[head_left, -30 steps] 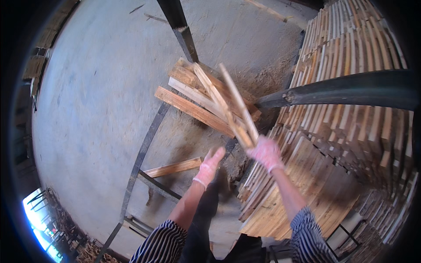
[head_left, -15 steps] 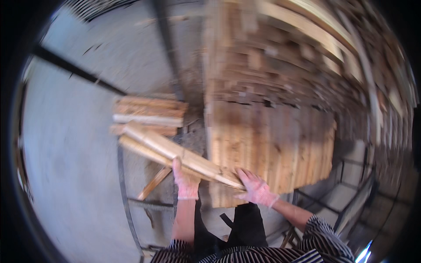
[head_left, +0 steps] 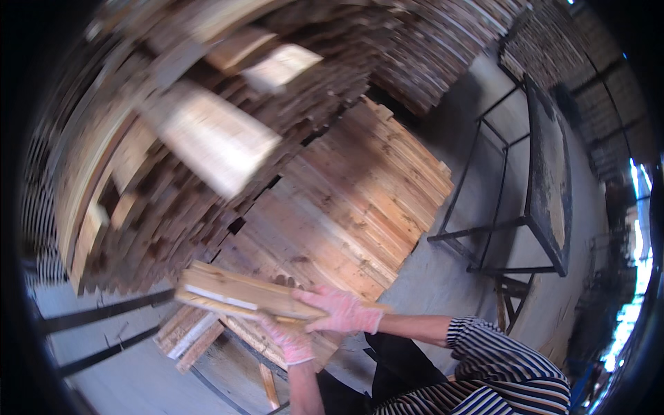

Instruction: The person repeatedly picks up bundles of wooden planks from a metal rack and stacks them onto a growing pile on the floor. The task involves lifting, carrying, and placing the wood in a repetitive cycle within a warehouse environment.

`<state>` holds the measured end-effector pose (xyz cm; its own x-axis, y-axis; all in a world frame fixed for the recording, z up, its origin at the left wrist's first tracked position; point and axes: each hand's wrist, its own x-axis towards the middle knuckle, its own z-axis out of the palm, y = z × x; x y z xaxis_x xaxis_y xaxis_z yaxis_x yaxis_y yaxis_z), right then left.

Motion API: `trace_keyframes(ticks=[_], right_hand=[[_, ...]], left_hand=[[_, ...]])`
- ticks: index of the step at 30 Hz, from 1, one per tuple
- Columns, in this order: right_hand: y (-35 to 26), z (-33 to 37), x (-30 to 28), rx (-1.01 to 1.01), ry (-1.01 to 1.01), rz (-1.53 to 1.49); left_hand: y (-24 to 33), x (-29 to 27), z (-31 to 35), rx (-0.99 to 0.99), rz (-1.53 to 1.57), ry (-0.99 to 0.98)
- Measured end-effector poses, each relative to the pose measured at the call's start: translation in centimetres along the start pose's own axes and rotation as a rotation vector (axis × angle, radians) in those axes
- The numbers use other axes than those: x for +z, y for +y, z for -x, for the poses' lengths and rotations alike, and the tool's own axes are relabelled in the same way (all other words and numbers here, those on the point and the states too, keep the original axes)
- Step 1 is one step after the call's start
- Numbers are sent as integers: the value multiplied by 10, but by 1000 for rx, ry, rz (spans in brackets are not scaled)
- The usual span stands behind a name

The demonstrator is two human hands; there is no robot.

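Note:
Both hands, in pale pink gloves, are on a small bundle of short wooden boards [head_left: 238,292] held low in front of me and slanting up to the left. My left hand [head_left: 287,342] grips the near lower edge, its thumb along the side. Across the boards' right end lies my right hand [head_left: 340,309], its fingers on the top face. Under and behind the bundle, a few more short boards [head_left: 190,339] are stacked at the lower left. Just beyond my hands spreads a layer of planks [head_left: 346,197] laid side by side.
A tall rough pile of lumber [head_left: 159,200] rises behind the planks, with some pale loose boards on top, blurred. On the right stands a black metal-frame table [head_left: 529,187]. Further stacks of wood [head_left: 443,41] fill the back. Dark metal bars [head_left: 104,311] cross at the left.
My view has swung to the right, bringing the metal-frame table in. The boards remain in my hands; my right hand now lies further over their top.

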<state>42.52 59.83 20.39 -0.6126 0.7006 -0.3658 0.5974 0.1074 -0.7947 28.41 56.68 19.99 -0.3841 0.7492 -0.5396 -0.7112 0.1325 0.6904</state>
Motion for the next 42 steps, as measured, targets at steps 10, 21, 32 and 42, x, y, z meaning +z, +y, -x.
trace_keyframes(ticks=[10,21,32,42], right_hand=[[263,40,-271,436,402,278],[453,-48,-420,560,595,443],[451,-102,-425,508,552,594],[226,-96,-215,-111,-218,275]], left_hand=[[-206,145,-123,-410,97,-218],[-254,185,-153,-511,114,-179],[-237,182,-156,-508,33,-141],[-214,144,-140,-306,381,51]])
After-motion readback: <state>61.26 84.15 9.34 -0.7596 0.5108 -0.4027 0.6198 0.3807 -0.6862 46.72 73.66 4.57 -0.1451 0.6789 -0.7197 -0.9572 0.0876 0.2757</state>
